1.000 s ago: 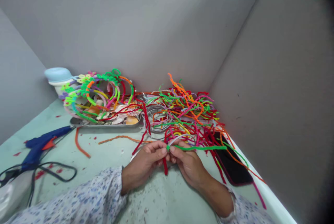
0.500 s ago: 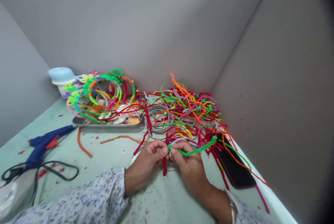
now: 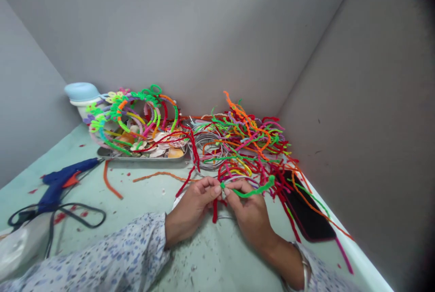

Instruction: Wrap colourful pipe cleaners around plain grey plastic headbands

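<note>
Near the middle of the table, my left hand point(image 3: 194, 206) and my right hand point(image 3: 250, 215) meet fingertip to fingertip, both pinched closed. Between them is a small green coil of a fuzzy pipe cleaner point(image 3: 258, 191), whose loose end sticks out to the right over my right hand's fingers. A red pipe cleaner point(image 3: 215, 211) hangs below my left fingertips; whether the hand grips it is hidden. Pale wire shows behind and below my fingers, and I cannot make out how it joins the green piece.
Behind my hands lie a wire coil point(image 3: 208, 149) and heaped pipe cleaners point(image 3: 251, 133). Decorated headbands point(image 3: 136, 110) rest over a shell-filled metal tray point(image 3: 149, 159), with a blue-lidded cup point(image 3: 81, 94) behind. A corded glue gun point(image 3: 64, 181) lies left, a black phone point(image 3: 307, 215) right.
The view has shifted slightly, moving the whole scene a little. Both hands keep their pinch, and the green pipe cleaner's loose end now reaches less far right and sits closer to my right hand.
</note>
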Available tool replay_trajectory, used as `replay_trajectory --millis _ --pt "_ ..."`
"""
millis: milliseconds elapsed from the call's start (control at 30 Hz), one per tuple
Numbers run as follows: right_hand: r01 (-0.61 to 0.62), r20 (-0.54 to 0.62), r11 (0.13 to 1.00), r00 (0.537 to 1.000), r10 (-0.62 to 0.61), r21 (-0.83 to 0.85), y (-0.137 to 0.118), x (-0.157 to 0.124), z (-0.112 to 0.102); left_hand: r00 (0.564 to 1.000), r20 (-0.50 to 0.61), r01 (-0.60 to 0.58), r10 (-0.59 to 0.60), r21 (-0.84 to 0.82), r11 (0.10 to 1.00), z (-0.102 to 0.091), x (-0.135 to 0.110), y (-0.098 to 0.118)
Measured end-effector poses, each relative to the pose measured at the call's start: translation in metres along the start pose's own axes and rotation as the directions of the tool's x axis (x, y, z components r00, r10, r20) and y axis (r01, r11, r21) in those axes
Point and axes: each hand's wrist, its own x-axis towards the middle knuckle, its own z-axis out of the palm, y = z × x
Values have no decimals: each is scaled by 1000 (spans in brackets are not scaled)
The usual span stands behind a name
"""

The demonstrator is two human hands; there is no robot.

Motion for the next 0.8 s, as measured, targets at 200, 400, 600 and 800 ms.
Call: replay_trajectory --millis 200,400,600,800 --pt "-10 12 1000 1000 10 26 2 0 0 1000 1 -20 20 -42 999 0 -2 -3" --pt "3 -6 1000 1000 -4 -24 1 0 1 996 -81 -43 43 7 999 1 1 -4" --pt "6 -11 1000 1000 -6 -15 -2 0 1 994 -100 -41 42 8 999 0 1 -5" --pt "-112 3 990 994 112 90 -2 -2 2 996 -83 -18 16 -20 1000 -1 2 -5"
